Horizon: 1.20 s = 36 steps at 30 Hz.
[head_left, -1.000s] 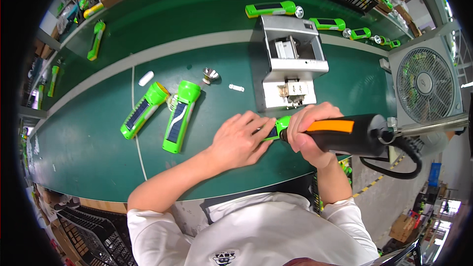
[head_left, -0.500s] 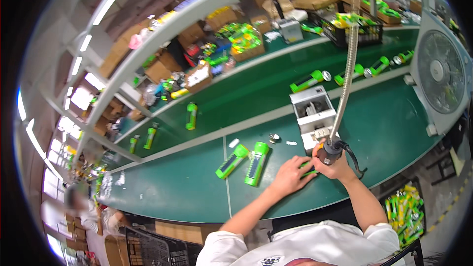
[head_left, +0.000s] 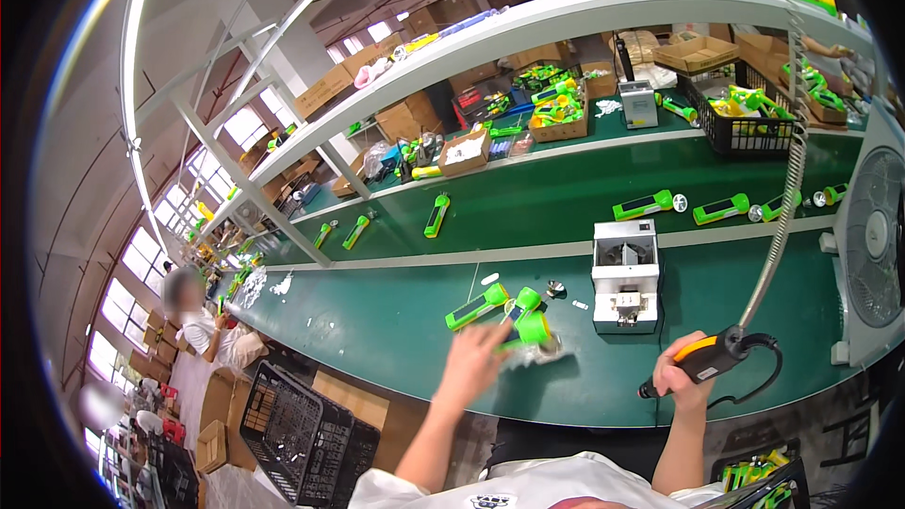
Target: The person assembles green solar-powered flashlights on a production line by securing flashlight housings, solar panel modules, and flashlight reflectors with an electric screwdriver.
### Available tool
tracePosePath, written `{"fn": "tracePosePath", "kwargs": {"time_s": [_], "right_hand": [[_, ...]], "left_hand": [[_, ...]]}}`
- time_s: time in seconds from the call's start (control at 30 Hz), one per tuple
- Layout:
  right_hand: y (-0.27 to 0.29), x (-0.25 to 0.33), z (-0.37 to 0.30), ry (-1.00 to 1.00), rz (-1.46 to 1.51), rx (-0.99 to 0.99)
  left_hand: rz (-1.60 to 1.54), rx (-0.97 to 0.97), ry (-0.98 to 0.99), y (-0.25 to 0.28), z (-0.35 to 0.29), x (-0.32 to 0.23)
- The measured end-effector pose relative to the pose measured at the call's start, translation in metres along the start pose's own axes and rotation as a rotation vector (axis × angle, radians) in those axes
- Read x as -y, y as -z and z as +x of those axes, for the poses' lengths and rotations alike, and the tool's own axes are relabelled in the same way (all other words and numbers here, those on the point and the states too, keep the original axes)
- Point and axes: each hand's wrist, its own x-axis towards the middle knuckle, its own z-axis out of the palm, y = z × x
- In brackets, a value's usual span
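In my left hand [head_left: 471,363], blurred by motion, is a green flashlight [head_left: 534,328] held over the green table; its front end is smeared. Behind it lies another green flashlight [head_left: 477,307] with a dark panel, and a further one [head_left: 524,302] is partly covered by the held one. My right hand [head_left: 686,369] is wrapped round a black and orange electric screwdriver [head_left: 712,355], tip pointing left, apart from the flashlights. A coiled metal spring [head_left: 776,259] runs up from the tool. Beyond my hands stands a white screw feeder [head_left: 626,273].
Small loose parts [head_left: 556,289] lie left of the feeder. Several flashlights [head_left: 644,205] rest on the green conveyor [head_left: 528,217] behind a rail. A fan [head_left: 872,217] stands at the right edge. A black crate [head_left: 306,429] sits lower left; a person [head_left: 203,325] sits farther left.
My left hand has moved left with the flashlight, away from the feeder. The screwdriver in my right hand has swung right and off the flashlight. The view has shifted.
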Motion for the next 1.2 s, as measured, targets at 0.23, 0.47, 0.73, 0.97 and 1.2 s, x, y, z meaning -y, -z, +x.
{"fn": "tracePosePath", "kwargs": {"time_s": [0.23,0.47,0.73,0.97,1.2], "right_hand": [[0.032,-0.02,0.023,-0.023,-0.082,-0.064],[0.032,-0.04,0.053,0.082,-0.226,-0.089],[0.035,-0.022,0.073,0.108,-0.116,0.294],[0.025,-0.031,0.042,0.298,-0.408,-0.188],[-0.012,-0.029,0.07,0.216,-0.202,-0.135]], "left_hand": [[-0.12,0.062,-0.097,-0.076,0.199,0.105],[-0.148,0.329,-0.098,-0.183,0.283,0.192],[0.334,0.128,0.97,-0.173,0.223,0.45],[-0.2,-0.273,0.36,-0.09,0.17,0.313],[-0.872,0.12,0.315,-0.002,-0.018,0.103]]}}
